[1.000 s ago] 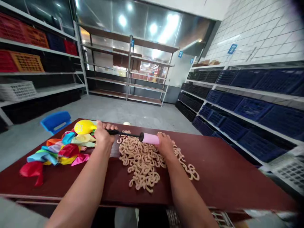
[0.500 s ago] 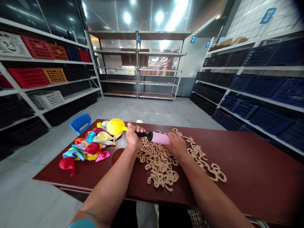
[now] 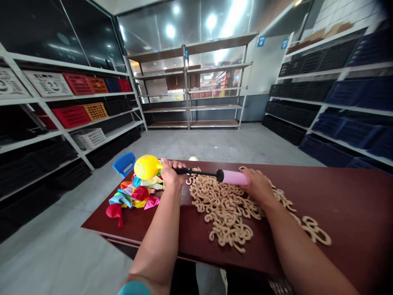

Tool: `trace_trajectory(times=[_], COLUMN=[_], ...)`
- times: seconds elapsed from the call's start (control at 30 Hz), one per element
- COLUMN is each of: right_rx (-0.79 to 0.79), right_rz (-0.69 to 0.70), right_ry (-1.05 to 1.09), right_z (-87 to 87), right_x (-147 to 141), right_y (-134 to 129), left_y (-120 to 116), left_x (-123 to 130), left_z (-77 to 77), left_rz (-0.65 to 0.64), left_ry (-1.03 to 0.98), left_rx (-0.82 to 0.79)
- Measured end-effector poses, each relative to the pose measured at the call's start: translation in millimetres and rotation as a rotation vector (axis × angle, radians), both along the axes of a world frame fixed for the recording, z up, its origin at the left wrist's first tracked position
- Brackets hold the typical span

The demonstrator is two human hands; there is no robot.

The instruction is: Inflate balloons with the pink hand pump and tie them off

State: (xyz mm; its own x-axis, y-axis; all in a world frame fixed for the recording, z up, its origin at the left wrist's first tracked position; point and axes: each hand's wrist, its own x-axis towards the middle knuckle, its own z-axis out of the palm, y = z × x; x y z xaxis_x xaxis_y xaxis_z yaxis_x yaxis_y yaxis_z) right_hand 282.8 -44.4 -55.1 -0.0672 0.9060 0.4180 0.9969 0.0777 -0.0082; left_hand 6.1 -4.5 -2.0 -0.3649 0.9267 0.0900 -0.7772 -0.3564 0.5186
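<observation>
A pink and black balloon pump point(image 3: 235, 177) is stretched between my two hands above the table, its dark rod drawn out. My left hand point(image 3: 172, 172) is closed around the pump's nozzle end and the neck of a yellow balloon point(image 3: 147, 167), which is partly inflated. The pump's pink barrel has its right end in my right hand point(image 3: 258, 186), fingers wrapped round it. Below the pump lies a heap of beige curled, rope-like pieces point(image 3: 227, 205). Left of my left forearm, flat balloons of several colours point(image 3: 140, 193) lie in a pile.
The dark red table point(image 3: 344, 205) stretches to the right. A blue chair point(image 3: 124, 164) stands at its far left corner. Beyond the far edge shows a white round thing point(image 3: 193, 158). Shelves with crates point(image 3: 70, 116) line both sides, and a metal rack point(image 3: 187, 86) stands at the back.
My right hand has pulled the pink barrel rightward, away from my left hand, exposing the pump's rod. The yellow balloon stays at my left hand. The view has turned left and tilted.
</observation>
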Motion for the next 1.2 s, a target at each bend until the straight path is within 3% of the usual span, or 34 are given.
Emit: trace_trajectory(times=[0.23,0.47,0.7,0.87,1.07,1.2], right_rx=[0.038,0.068,0.089,0.083,0.109,0.107], right_rz=[-0.031,0.077,0.122,0.114,-0.053,-0.131], right_ry=[-0.053,-0.054,0.013,0.018,0.048,0.073], right_z=[-4.9,1.5,0.9,3.0,0.8,-3.4], right_x=[-0.1,-25.3,-38.9,-30.3,-4.3,2.6], right_y=[-2.1,-7.2,-11.3,-6.2,-2.3,-1.9], left_y=[-1.3,-13.3,-19.6,-12.6,1.6,1.7], left_x=[9.8,36.7,51.6,37.4,3.8,3.2], left_z=[-5.5,-11.1,-14.3,-7.7,-3.6,-4.5], left_rz=[-0.053,-0.161,-0.18,-0.149,-0.042,-0.031], left_ry=[-0.01,0.028,0.094,0.088,0.045,0.049], left_rx=[0.054,0.088,0.055,0.055,0.019,0.035])
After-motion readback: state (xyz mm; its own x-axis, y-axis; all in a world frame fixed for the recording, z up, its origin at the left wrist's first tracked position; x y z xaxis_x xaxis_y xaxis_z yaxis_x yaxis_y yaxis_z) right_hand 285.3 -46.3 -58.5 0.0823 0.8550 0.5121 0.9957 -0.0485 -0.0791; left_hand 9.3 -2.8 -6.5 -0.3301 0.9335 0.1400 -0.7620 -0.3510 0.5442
